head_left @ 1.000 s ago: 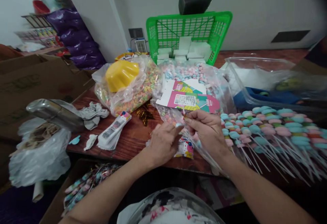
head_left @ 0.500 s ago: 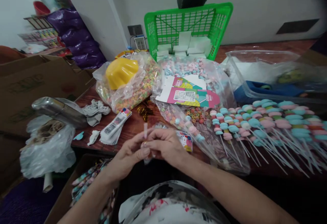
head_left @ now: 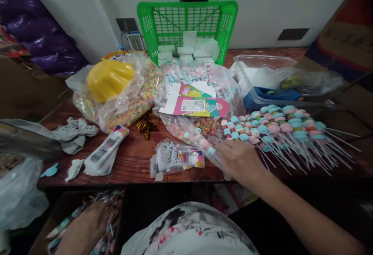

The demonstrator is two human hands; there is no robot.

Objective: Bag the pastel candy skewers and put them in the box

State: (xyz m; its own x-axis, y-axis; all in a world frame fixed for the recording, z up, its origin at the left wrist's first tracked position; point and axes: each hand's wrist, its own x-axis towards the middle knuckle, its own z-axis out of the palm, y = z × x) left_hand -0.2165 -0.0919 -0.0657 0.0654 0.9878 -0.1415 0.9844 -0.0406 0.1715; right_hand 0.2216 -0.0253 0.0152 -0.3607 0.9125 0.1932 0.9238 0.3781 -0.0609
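My right hand [head_left: 240,163] is at the table's front edge with its fingers curled down, beside the blue end of a single candy skewer [head_left: 201,141] lying on a plastic bag. What its fingertips hold, if anything, is hidden. A row of pink and blue candy skewers [head_left: 274,125] on white sticks lies just to its right. At the lower left, my left hand [head_left: 86,226] is over a box [head_left: 55,214] holding several wrapped candy skewers [head_left: 112,208]; motion blurs its fingers. Clear printed sleeves [head_left: 177,157] lie between the hands on the table.
Behind are a green basket [head_left: 186,3] with white blocks, bags of ring candy [head_left: 145,96] and marshmallows [head_left: 186,70], a yellow dish [head_left: 109,78] and a clear tub [head_left: 241,65]. Printed cards [head_left: 101,154] and gold ties [head_left: 145,127] lie at left.
The hands were together at the middle, around a small wrapped piece with a white stick. They have parted: left down to the box, right over to the skewers. The view has shifted right.
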